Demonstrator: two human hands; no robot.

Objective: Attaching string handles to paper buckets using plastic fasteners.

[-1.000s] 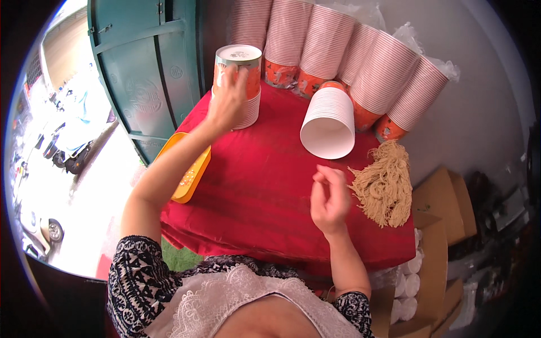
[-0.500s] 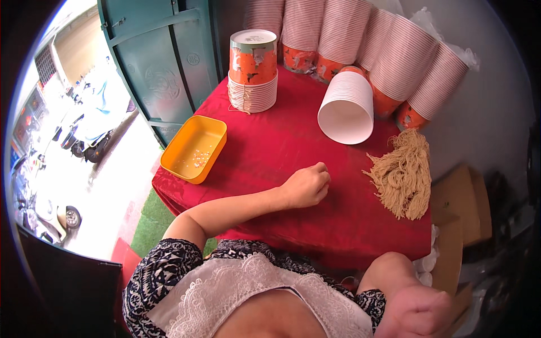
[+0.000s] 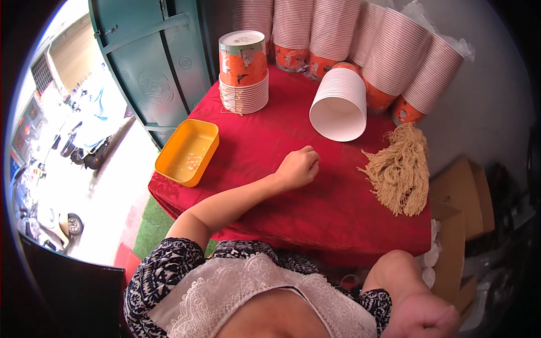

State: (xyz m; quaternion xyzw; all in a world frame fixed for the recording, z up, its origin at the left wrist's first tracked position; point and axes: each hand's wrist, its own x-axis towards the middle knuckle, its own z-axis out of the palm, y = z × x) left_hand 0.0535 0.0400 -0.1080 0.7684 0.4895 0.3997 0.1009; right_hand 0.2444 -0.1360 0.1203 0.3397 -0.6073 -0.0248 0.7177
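My left hand [image 3: 298, 167] is closed, hovering over or resting on the red cloth in the middle of the table. Whatever its curled fingers hold, if anything, is hidden. Low at the right edge of the view, my right hand [image 3: 425, 318] is also closed, held back beside my body and off the table; its contents cannot be seen. A nested stack of white paper cups [image 3: 338, 110] lies on its side ahead of my left hand, mouth facing me. A loose bundle of beige strings [image 3: 399, 174] lies to the right.
A yellow tray [image 3: 205, 160] with small bits stands at the left. Behind it is an upside-down stack of orange-printed cups [image 3: 243, 70] with strings hanging on it. Tall wrapped cup stacks [image 3: 397, 50] line the back. Cardboard boxes [image 3: 459, 197] stand right of the table.
My closed left hand has moved a little forward, toward the lying cups. My right hand has dropped slightly lower. The whole view has shifted a little.
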